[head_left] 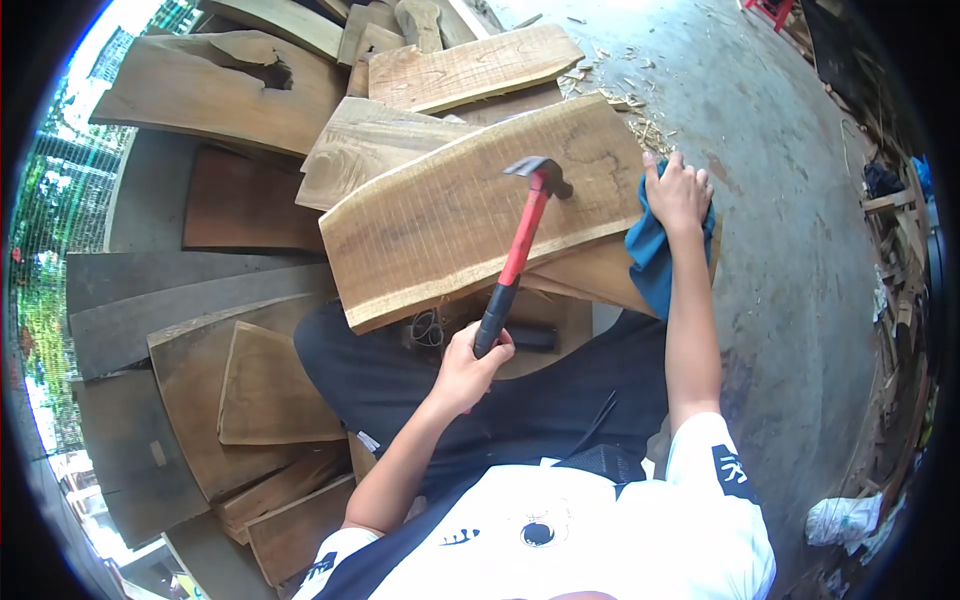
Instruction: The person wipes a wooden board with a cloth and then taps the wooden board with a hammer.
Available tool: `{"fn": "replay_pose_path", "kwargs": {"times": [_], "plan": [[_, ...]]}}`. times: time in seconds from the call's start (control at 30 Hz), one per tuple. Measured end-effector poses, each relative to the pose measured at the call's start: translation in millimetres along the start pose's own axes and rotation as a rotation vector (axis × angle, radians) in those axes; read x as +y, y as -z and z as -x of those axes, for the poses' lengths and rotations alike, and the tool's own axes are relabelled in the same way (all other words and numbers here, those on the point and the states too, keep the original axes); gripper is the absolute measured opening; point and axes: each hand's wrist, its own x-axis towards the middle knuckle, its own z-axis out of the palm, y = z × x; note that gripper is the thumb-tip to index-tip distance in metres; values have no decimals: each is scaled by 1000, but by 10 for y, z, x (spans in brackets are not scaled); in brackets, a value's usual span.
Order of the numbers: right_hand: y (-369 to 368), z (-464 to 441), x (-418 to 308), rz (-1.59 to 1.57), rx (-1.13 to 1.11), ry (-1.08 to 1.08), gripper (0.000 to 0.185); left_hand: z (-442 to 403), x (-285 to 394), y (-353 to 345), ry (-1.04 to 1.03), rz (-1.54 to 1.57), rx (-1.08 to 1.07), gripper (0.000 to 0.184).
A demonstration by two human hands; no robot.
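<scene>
My left hand is wrapped round the black grip of a claw hammer with a red shaft. The hammer's metal head is over a wide wooden plank that lies slanted in front of me; whether it touches the wood I cannot tell. Over at the plank's right end, my right hand rests on a blue cloth, with some fingers spread and the palm side hidden. Another board shows beneath the plank, close to my legs.
Many wooden boards lie on the left and beyond the plank, one with a hole. Wood shavings are scattered on the concrete floor. Scrap wood lines the far right, near a white bag. A red stool stands at the top right.
</scene>
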Motion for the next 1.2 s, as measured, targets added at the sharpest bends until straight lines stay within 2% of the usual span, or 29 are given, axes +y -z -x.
{"fn": "replay_pose_path", "kwargs": {"times": [0.17, 0.23, 0.3, 0.37, 0.4, 0.47, 0.53, 0.63, 0.67, 0.73, 0.8, 0.83, 0.9, 1.0, 1.03, 1.07, 1.13, 1.2], "plan": [[-129, 224, 43, -99, 111, 64, 63, -20, -40, -89, 55, 228, -120, 24], [-124, 276, 43, -125, 125, 63, 60, 69, 71, -51, -16, 259, -157, 29], [-82, 334, 29, -113, 117, 57, 57, 17, 272, 73, -28, 115, -82, 28], [-45, 365, -6, -99, 123, 37, 57, -39, 498, 108, -176, -67, 66, 30], [-66, 416, -14, -105, 121, 6, 56, 39, 755, 173, -37, 108, 64, 30], [-136, 476, -1, -112, 145, -4, 54, 84, 915, 296, -360, 106, 60, 42], [-131, 469, 3, -154, 174, -11, 52, 145, 1063, 244, -547, 145, 154, 46], [-174, 519, 17, -182, 248, -11, 44, 98, 914, 74, -628, 112, 272, 48], [-152, 537, 14, -185, 250, -8, 42, -37, 737, 24, -647, 7, 330, 47], [-161, 542, 25, -192, 250, -13, 41, -179, 580, -103, -516, -306, 402, 45], [-194, 529, 29, -209, 262, -21, 39, -494, 267, -105, -167, -189, 206, 48], [-201, 508, 40, -224, 264, -20, 38, -479, 308, -149, -287, -325, 288, 51], [-242, 471, 31, -218, 272, -10, 37, -421, 467, -106, -174, -185, 196, 51], [-249, 530, 47, -204, 277, -10, 37, -172, 681, -50, -295, -114, 185, 50], [-225, 522, 39, -211, 277, -13, 37, -1, 811, -73, -284, 42, 136, 47], [-204, 537, 33, -214, 267, -17, 37, 103, 824, -85, -376, 105, 130, 43], [-218, 554, 38, -212, 281, -29, 36, 150, 686, -81, -633, 39, 169, 47], [-178, 554, 18, -228, 262, -24, 35, 209, 473, -10, -695, -107, 247, 32]]}}
